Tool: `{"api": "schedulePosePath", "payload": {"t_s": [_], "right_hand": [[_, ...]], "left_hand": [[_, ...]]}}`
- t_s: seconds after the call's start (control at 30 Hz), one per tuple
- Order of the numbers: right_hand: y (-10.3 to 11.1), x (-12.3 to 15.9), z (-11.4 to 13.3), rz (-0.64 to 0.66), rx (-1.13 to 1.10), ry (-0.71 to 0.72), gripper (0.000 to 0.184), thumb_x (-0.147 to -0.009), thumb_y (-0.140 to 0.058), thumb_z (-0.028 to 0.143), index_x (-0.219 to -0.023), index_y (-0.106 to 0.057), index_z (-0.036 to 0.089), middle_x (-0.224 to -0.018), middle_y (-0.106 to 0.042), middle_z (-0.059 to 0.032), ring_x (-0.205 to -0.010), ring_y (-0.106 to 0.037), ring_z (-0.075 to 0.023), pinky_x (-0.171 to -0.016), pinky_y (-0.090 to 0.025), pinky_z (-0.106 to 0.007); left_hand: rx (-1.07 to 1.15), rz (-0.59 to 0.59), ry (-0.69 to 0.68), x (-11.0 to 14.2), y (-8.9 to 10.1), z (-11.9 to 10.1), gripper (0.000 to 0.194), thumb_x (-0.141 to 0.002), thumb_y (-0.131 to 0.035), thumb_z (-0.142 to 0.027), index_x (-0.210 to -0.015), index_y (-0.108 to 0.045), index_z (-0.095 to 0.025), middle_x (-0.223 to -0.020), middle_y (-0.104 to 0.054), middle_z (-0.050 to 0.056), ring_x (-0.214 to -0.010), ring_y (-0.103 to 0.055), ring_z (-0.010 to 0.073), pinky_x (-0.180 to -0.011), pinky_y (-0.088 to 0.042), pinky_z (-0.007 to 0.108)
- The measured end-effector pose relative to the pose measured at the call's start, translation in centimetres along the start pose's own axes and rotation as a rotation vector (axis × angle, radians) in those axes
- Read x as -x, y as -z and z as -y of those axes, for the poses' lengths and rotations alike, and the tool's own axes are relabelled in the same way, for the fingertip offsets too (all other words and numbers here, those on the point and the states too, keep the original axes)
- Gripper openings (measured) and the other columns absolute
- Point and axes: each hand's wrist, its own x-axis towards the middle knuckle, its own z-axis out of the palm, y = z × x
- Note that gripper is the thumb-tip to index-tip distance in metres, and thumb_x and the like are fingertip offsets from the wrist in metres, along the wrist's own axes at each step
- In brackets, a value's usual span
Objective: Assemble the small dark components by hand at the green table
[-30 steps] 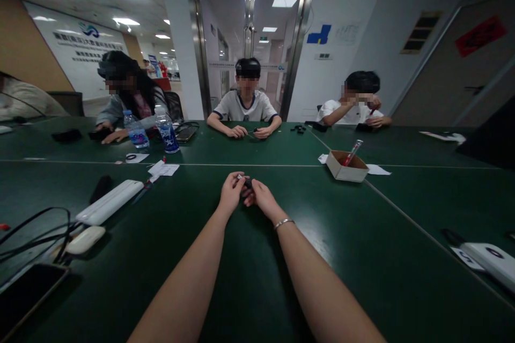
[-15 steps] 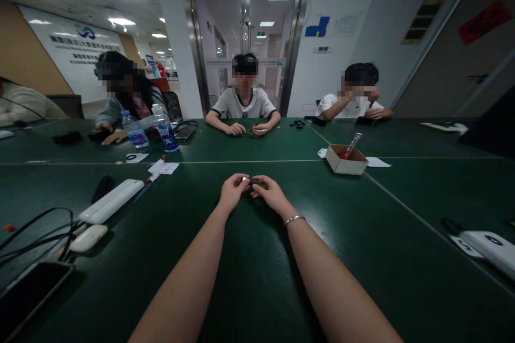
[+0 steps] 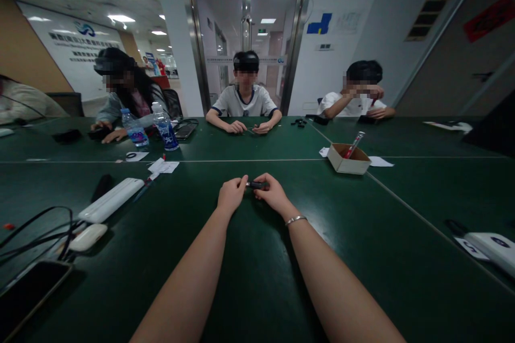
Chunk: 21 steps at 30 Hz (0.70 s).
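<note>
My left hand (image 3: 231, 194) and my right hand (image 3: 273, 193) meet over the middle of the dark green table (image 3: 257, 257). Between their fingertips they pinch a small dark object (image 3: 255, 185) with a pale end; it is too small to name. Both hands have their fingers curled onto it. A thin metal bracelet (image 3: 295, 220) circles my right wrist. Both forearms stretch out from the near edge, low over the tabletop.
Ahead to the right stands an open cardboard box (image 3: 348, 161) with a red-capped tube. At left lie a white power strip (image 3: 110, 200), a white mouse-like device (image 3: 86, 238), cables and a phone (image 3: 28, 295). Two bottles (image 3: 166, 129) stand farther back. Three people sit across the table.
My hands have drawn slightly apart and turned, so the small dark object now shows between the fingertips. The view has tilted slightly.
</note>
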Motion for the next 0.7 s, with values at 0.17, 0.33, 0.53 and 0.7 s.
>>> {"api": "schedulePosePath", "payload": {"t_s": [0.17, 0.33, 0.53, 0.7], "right_hand": [[0.1, 0.2, 0.3, 0.026, -0.018, 0.008, 0.030, -0.063, -0.065, 0.013, -0.092, -0.056, 0.018, -0.084, -0.060, 0.0005, -0.059, -0.061, -0.0120, -0.051, -0.049, -0.021], [0.1, 0.2, 0.6, 0.046, -0.033, -0.007, 0.030, -0.066, -0.064, 0.010, -0.094, -0.057, 0.018, -0.082, -0.059, 0.0005, -0.061, -0.062, -0.0118, -0.053, -0.050, -0.022], [0.1, 0.3, 1.2, 0.033, -0.045, -0.009, 0.021, -0.073, -0.063, 0.014, -0.094, -0.061, 0.017, -0.086, -0.060, -0.0015, -0.061, -0.063, -0.0122, -0.056, -0.052, -0.023], [0.2, 0.3, 1.2, 0.031, -0.097, -0.014, 0.019, -0.077, -0.064, 0.020, -0.096, -0.064, 0.017, -0.087, -0.061, -0.0021, -0.062, -0.064, -0.0122, -0.057, -0.053, -0.023]], "left_hand": [[0.006, -0.011, -0.002, -0.1, -0.1, 0.1, 0.052, -0.092, -0.036, -0.057, -0.066, -0.061, -0.020, -0.064, -0.062, 0.003, -0.059, -0.055, 0.0177, -0.056, -0.032, 0.027], [0.006, 0.007, -0.001, -0.1, 0.0, -0.1, 0.052, -0.091, -0.036, -0.058, -0.064, -0.059, -0.020, -0.063, -0.061, 0.003, -0.059, -0.055, 0.0179, -0.056, -0.031, 0.027], [0.005, 0.007, 0.002, 0.1, 0.1, -0.2, 0.051, -0.092, -0.036, -0.057, -0.065, -0.059, -0.020, -0.063, -0.061, 0.002, -0.059, -0.055, 0.0178, -0.057, -0.032, 0.027], [-0.023, 0.004, -0.005, 0.0, 0.0, -0.2, 0.051, -0.093, -0.036, -0.055, -0.065, -0.059, -0.020, -0.065, -0.061, 0.003, -0.061, -0.054, 0.0176, -0.057, -0.030, 0.027]]}}
